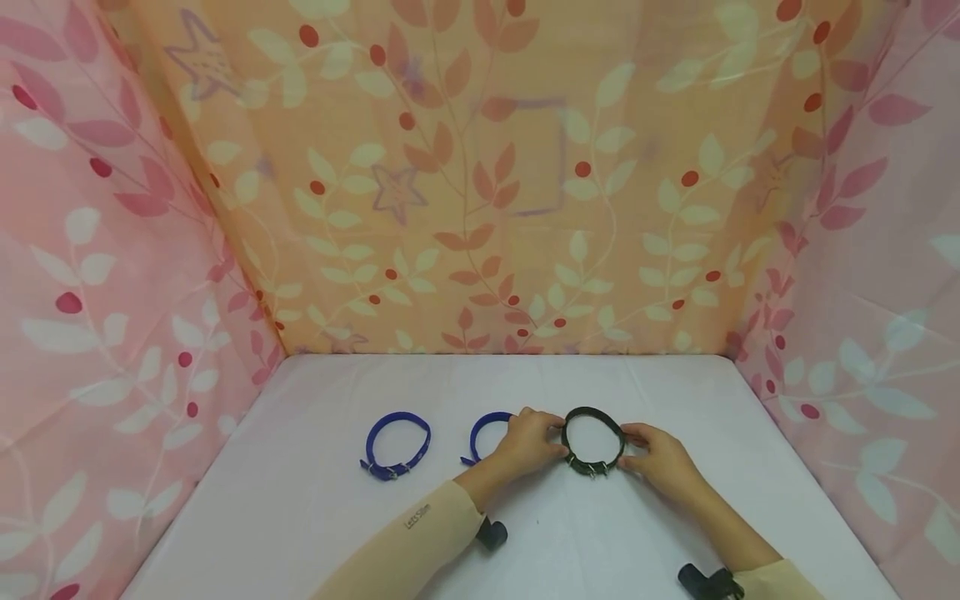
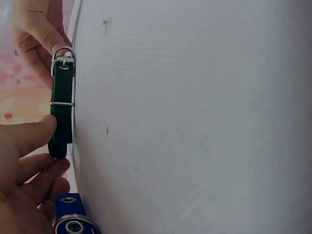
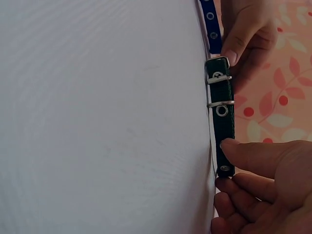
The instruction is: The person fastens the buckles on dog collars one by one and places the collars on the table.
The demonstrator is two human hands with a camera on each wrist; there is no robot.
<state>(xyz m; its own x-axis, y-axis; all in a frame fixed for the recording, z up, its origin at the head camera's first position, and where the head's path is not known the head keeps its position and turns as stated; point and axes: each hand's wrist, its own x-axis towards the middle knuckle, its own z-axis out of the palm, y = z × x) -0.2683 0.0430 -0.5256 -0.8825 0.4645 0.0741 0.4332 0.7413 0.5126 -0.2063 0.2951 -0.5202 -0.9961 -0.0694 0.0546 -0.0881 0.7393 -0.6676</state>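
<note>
A dark green buckled collar (image 1: 588,468), fastened into a ring, stands on its edge on the white table. My left hand (image 1: 528,440) pinches its left side, and my right hand (image 1: 663,462) holds the opposite side between thumb and fingers. Metal buckle and loop of the green collar (image 2: 62,87) face the near side. In the right wrist view, my right thumb presses on the strap of the green collar (image 3: 224,126) near its eyelets. Just left of it is a blue collar (image 1: 474,435), partly hidden behind my left hand.
Another blue collar (image 1: 384,472), also closed in a ring, lies farther left on the white table (image 1: 322,533). Patterned cloth walls (image 1: 465,208) enclose the table at the back and both sides.
</note>
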